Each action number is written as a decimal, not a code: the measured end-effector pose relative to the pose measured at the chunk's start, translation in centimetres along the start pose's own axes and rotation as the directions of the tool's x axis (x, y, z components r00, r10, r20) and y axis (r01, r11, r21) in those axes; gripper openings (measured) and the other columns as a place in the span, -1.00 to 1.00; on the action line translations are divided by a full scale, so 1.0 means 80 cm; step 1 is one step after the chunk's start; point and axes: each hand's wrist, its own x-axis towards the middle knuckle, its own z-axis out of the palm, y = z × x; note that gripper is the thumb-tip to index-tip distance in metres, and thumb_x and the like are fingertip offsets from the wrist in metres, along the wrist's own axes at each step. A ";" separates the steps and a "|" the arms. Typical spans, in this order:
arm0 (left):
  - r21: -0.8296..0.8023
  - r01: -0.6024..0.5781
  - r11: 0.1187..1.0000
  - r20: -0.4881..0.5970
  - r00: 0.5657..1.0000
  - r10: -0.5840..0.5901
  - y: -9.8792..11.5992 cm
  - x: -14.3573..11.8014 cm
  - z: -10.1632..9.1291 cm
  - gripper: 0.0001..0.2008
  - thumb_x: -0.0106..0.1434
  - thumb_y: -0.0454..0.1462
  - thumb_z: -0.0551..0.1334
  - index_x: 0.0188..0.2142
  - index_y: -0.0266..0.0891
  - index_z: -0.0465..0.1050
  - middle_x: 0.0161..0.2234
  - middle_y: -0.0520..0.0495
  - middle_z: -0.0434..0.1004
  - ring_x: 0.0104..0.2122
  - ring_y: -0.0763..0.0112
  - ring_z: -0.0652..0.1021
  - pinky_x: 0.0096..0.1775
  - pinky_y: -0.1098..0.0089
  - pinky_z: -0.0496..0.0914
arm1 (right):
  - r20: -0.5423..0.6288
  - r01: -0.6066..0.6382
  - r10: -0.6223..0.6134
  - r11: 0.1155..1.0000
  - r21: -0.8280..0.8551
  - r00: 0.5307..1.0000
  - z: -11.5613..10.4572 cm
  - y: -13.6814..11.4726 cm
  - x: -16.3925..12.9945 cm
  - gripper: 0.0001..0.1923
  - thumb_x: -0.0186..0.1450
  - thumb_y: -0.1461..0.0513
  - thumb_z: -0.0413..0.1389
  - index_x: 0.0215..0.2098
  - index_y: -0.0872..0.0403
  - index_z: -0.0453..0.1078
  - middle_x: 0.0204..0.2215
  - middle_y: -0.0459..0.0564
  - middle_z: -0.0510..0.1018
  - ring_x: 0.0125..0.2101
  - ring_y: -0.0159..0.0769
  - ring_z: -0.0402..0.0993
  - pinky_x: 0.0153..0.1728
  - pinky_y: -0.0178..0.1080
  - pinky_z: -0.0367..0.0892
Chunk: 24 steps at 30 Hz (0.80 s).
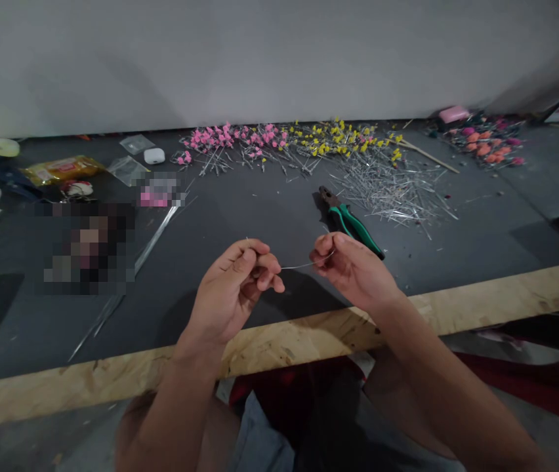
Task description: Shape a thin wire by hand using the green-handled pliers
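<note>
Far left on the dark counter (269, 216) sits a yellow packet (63, 168), then a small white case (154, 155), and long wire rods (154, 239) lie slantwise, handy for the next pick. Now the left hand (233, 288): its fingers are curled tight, pinching one end of a thin wire (295, 266). The wire spans the gap just above the counter's wooden edge (309, 341), held taut between both hands, probably to keep it straight. The right hand (351, 269) has thumb and forefinger clamped on the other end. Just behind it lie green-handled pliers (351, 223), within easy reach. Further back, pink bead stems (230, 139), yellow bead stems (338, 137), then a heap of cut wire pieces (392, 190).
</note>
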 end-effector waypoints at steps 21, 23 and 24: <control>0.014 0.099 0.995 0.124 0.987 -0.100 0.000 -0.001 -0.004 -0.78 0.21 -0.24 0.19 -0.53 -0.29 0.40 -0.55 0.02 0.40 -0.51 0.51 0.47 -0.36 0.45 0.45 | 0.006 -0.025 0.024 0.998 0.066 1.000 0.000 -0.014 0.003 -0.62 0.23 0.17 0.07 -0.65 0.07 0.03 -0.67 -0.20 0.05 -0.66 -0.50 -0.02 -0.63 -0.38 0.07; 0.013 0.083 0.996 0.102 0.991 -0.084 0.000 0.000 -0.005 -0.79 0.21 -0.24 0.20 -0.51 -0.29 0.41 -0.55 0.02 0.39 -0.50 0.52 0.47 -0.34 0.46 0.46 | 0.020 -0.037 0.036 0.998 0.060 0.999 -0.001 -0.014 0.003 -0.63 0.23 0.16 0.08 -0.64 0.07 0.05 -0.68 -0.20 0.09 -0.66 -0.51 0.02 -0.62 -0.37 0.09; 0.004 0.070 0.998 0.088 0.994 -0.070 -0.001 0.000 -0.006 -0.79 0.22 -0.23 0.20 -0.50 -0.28 0.41 -0.55 0.03 0.39 -0.51 0.53 0.47 -0.34 0.47 0.46 | 0.032 -0.046 0.045 0.997 0.059 0.998 -0.002 -0.014 0.003 -0.64 0.23 0.16 0.09 -0.63 0.07 0.08 -0.67 -0.20 0.13 -0.66 -0.51 0.06 -0.61 -0.37 0.10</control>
